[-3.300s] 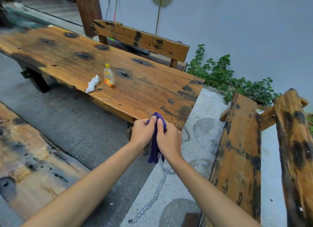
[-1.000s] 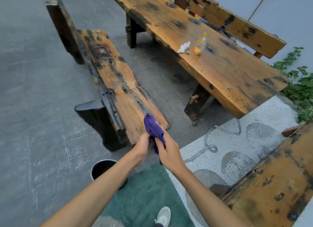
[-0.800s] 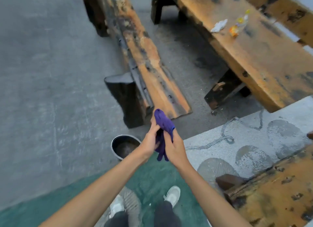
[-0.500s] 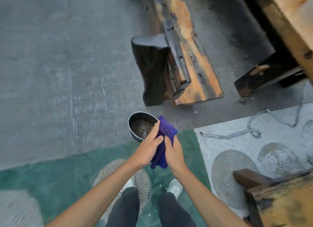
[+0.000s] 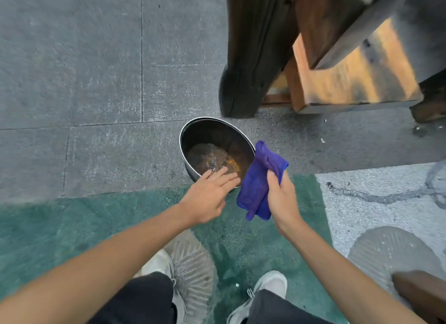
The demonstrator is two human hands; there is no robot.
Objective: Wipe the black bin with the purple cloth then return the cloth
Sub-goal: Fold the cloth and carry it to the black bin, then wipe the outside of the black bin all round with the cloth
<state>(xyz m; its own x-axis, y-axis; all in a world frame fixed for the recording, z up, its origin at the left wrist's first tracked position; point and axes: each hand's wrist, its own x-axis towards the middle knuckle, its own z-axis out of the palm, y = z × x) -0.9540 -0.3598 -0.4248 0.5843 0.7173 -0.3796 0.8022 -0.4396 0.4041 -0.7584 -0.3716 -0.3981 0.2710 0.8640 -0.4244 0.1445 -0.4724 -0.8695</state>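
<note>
The black bin point(image 5: 207, 131) is a small round container with a metal rim, standing on the grey paving just ahead of my feet; its bottom looks rusty brown. My right hand point(image 5: 281, 198) grips the folded purple cloth point(image 5: 259, 178), held just right of the bin's rim. My left hand point(image 5: 208, 195) is off the cloth, fingers spread flat, hovering over the bin's near rim and hiding part of it. Whether it touches the rim I cannot tell.
A dark wooden bench leg point(image 5: 251, 58) and the orange-brown bench end point(image 5: 350, 77) stand right behind the bin. I stand in white shoes point(image 5: 268, 285) on green painted ground point(image 5: 60, 227). Pale pebbled paving point(image 5: 386, 191) lies to the right, another wood piece point(image 5: 420, 294) at bottom right.
My view swung down from the table to the bin at my feet. My left hand let go of the cloth and reached over the bin; the right hand keeps the cloth.
</note>
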